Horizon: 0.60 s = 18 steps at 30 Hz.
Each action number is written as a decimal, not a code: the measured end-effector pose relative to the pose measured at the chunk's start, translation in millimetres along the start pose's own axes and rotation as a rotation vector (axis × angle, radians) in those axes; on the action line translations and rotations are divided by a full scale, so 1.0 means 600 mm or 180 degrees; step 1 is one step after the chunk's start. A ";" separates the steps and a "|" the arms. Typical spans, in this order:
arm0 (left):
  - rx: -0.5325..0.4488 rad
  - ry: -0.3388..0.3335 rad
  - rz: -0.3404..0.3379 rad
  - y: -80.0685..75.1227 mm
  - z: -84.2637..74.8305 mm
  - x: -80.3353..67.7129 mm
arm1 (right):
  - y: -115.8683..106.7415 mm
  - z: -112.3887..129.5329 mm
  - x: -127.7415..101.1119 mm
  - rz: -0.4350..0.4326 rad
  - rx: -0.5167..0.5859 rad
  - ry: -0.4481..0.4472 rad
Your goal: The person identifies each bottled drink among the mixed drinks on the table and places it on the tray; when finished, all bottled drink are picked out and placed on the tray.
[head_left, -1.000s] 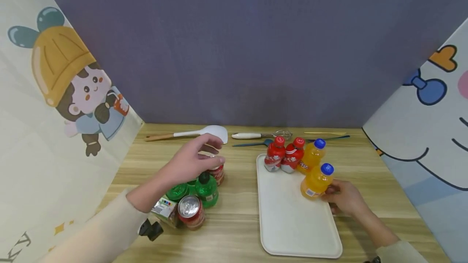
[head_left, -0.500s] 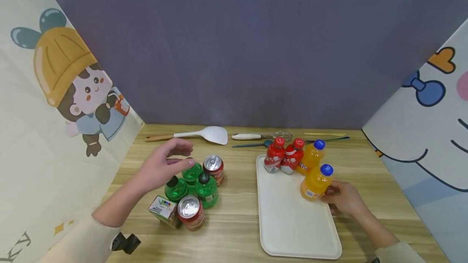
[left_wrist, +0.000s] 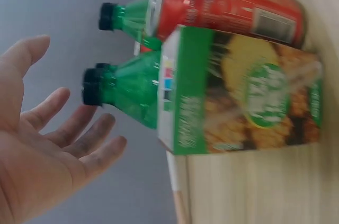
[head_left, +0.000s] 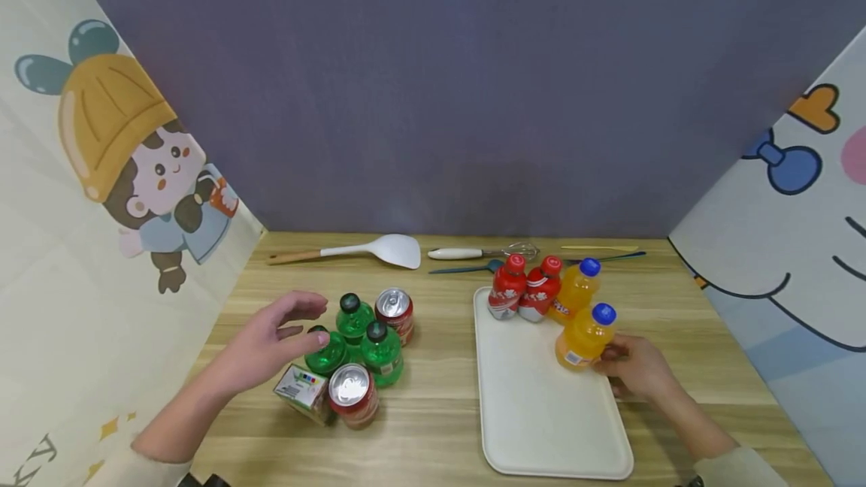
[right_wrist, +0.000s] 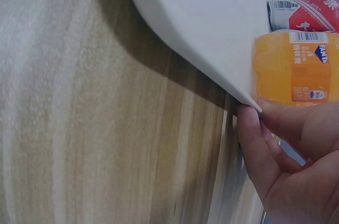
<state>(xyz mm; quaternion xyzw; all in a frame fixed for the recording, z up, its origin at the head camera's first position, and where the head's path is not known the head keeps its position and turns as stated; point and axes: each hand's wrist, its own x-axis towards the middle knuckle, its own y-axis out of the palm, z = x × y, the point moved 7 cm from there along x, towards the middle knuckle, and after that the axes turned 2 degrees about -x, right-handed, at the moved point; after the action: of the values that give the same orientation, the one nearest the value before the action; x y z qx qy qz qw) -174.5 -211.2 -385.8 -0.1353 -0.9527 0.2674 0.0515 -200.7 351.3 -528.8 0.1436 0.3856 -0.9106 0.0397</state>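
Observation:
My left hand hovers with spread, relaxed fingers just left of the green bottles, holding nothing. In the left wrist view, its fingertips are close to the dark cap of one bottle. A green snack box stands in front of them, with a red can beside it and another red can behind. My right hand pinches the right rim of the white tray between thumb and fingers, beside an orange soda bottle.
Two red bottles and a second orange bottle stand at the tray's far end. Along the back lie a white spatula, a whisk, a dark spoon and thin sticks. Printed panels flank the table.
My left hand has drawn back left and toward me, away from above the far red can, uncovering it and the green bottles. The right hand stays at the tray's rim.

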 end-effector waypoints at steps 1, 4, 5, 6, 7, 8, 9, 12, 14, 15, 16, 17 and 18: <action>0.0000 -0.0003 0.0039 0.002 0.004 -0.003 | 0.000 0.000 0.000 -0.0003 0.0009 0.0009; -0.0008 -0.0031 0.0096 0.008 0.017 -0.010 | -0.001 0.002 -0.001 -0.0004 -0.0002 0.0006; -0.0017 -0.0030 0.0105 0.010 0.020 -0.012 | 0.000 0.001 -0.001 -0.0004 -0.0001 0.0010; -0.0030 -0.0026 0.0108 0.012 0.023 -0.013 | 0.000 0.001 -0.001 0.0002 0.0005 0.0008; -0.0038 -0.0027 0.0110 0.014 0.026 -0.014 | 0.000 0.001 -0.001 0.0001 0.0005 0.0008; -0.0047 -0.0050 0.0100 0.015 0.030 -0.014 | 0.000 0.001 -0.001 0.0004 0.0003 0.0004; -0.0054 -0.0058 0.0102 0.017 0.033 -0.015 | 0.000 0.000 -0.001 0.0004 0.0009 0.0006; -0.0074 -0.0081 0.0108 0.019 0.040 -0.015 | 0.000 0.000 -0.001 -0.0005 0.0000 -0.0001; -0.0088 -0.0101 0.0095 0.020 0.044 -0.016 | 0.000 0.000 -0.001 -0.0011 0.0001 -0.0004; -0.0093 -0.0090 0.0093 0.020 0.045 -0.016 | 0.000 0.000 -0.001 -0.0015 0.0010 -0.0005; -0.0105 -0.0094 0.0075 0.019 0.046 -0.016 | 0.000 0.000 -0.001 -0.0017 0.0020 -0.0010; -0.0111 -0.0080 0.0066 0.019 0.047 -0.017 | 0.000 0.000 -0.002 -0.0019 0.0029 -0.0013; -0.0136 -0.0085 0.0047 0.020 0.049 -0.017 | 0.000 0.001 -0.002 -0.0021 0.0031 -0.0018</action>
<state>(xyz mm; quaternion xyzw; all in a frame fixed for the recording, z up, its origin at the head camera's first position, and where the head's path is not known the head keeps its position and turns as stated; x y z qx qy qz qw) -167.0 -218.8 -417.1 -0.1397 -0.9577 0.2491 0.0339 -199.8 351.1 -528.0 0.1400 0.3814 -0.9130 0.0371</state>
